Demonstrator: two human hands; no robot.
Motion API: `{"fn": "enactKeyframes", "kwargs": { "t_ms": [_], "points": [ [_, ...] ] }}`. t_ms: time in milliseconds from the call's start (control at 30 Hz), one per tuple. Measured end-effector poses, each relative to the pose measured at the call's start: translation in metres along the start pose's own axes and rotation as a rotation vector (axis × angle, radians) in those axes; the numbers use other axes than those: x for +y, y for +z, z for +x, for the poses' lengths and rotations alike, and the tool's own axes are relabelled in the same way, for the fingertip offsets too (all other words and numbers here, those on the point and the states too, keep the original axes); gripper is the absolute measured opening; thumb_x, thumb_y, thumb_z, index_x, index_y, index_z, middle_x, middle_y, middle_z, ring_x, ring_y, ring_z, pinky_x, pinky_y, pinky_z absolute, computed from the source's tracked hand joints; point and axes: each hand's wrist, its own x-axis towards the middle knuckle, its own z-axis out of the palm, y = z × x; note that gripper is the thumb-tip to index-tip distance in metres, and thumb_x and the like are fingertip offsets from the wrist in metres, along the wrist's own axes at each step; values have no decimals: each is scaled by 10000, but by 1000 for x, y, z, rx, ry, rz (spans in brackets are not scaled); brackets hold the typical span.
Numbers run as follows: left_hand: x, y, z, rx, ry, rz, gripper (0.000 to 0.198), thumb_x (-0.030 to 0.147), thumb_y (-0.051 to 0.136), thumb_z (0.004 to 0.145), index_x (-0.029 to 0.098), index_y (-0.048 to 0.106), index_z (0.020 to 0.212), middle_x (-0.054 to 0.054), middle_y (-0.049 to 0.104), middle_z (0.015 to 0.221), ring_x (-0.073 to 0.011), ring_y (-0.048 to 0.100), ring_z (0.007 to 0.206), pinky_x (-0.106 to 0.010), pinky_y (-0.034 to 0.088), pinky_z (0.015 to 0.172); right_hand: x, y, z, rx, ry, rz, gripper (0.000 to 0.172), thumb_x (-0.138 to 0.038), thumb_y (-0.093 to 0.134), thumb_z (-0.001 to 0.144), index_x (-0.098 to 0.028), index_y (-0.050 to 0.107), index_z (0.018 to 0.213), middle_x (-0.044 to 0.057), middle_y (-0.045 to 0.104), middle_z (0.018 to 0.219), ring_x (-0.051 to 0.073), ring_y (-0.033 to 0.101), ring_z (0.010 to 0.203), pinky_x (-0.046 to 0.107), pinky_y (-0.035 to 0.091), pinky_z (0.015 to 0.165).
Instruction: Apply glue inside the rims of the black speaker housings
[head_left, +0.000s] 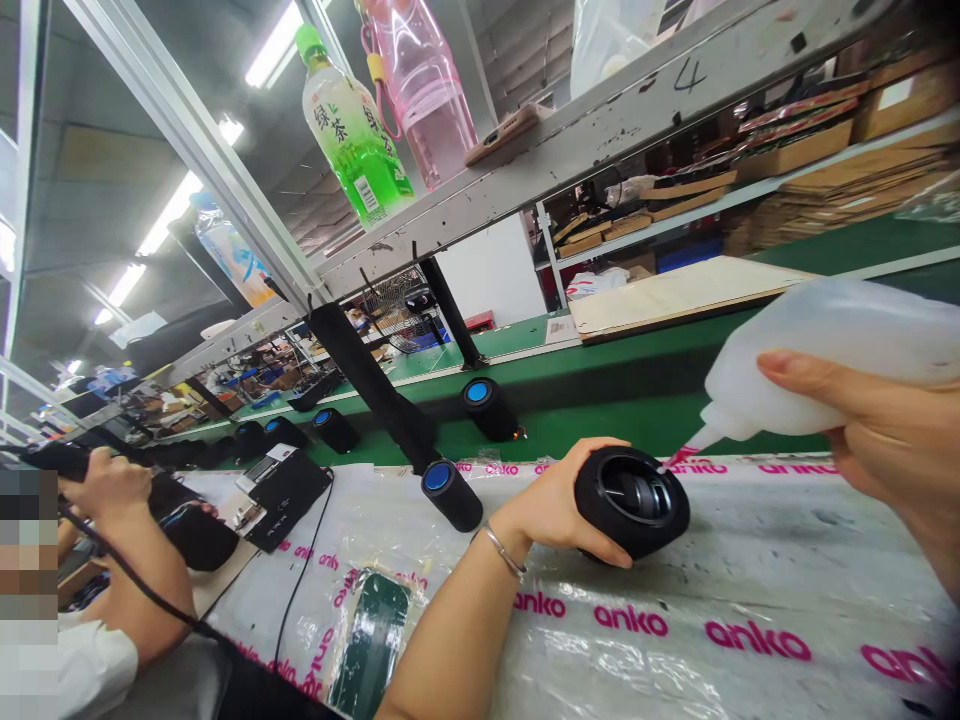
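My left hand (566,505) is wrapped round a black cylindrical speaker body (637,535), tilted so its round open end faces up toward me. Inside the opening a dark, shiny round part shows. On the right, my right hand (862,410) grips a translucent white squeeze bottle (817,340). The bottle's narrow reddish tip points down-left at the rim of the speaker's opening; whether it touches cannot be told. Left of my left hand, a black speaker with a blue disc (451,495) lies on the plastic-covered table (630,650).
More blue-topped black speakers (489,408) sit along the green belt (547,350) behind. A metal shelf (600,130) above holds a green tea bottle (352,135), a pink bottle (424,90) and a phone (510,135). A person's hand (112,485) holds something dark at left.
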Motion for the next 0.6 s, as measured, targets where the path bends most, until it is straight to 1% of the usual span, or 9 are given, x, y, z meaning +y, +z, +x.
{"fn": "enactKeyframes", "kwargs": {
  "t_ms": [200,367,467,533,600],
  "points": [
    [-3,-1,0,-8,21,7,1072,205,941,374,211,448,1326,-118,543,1338,-330,527,1245,-476,396,1093,-10,-3,-2,28,-26,-85,552,-466,908,513,-164,731,940,60,615,1039,301,600,1020,314,579,790],
    [-2,-1,2,-22,40,3,1065,233,940,373,200,442,1314,-122,560,1300,-342,535,1232,-499,396,1086,-5,-10,3,-42,43,-79,631,-462,917,477,-187,725,1010,70,612,1057,305,607,994,326,579,756],
    [-2,-1,2,-24,43,-7,1061,261,938,383,203,436,1316,-118,570,1286,-347,536,1235,-517,378,1097,-2,-11,6,-53,82,-72,637,-446,925,443,-175,727,985,87,612,1037,310,614,951,318,577,681],
    [-2,-1,2,-27,44,-9,1058,257,937,388,201,434,1316,-118,568,1290,-342,539,1233,-513,385,1094,-1,-11,8,-59,92,-39,599,-405,927,437,-160,728,946,92,612,1002,314,610,950,338,581,691],
    [-2,-1,2,-26,40,-10,1060,253,939,378,205,439,1312,-113,562,1298,-333,541,1230,-499,397,1089,-1,-9,8,-56,90,-15,590,-350,925,431,-160,730,954,88,609,938,310,609,936,358,584,715]
  ]
}}
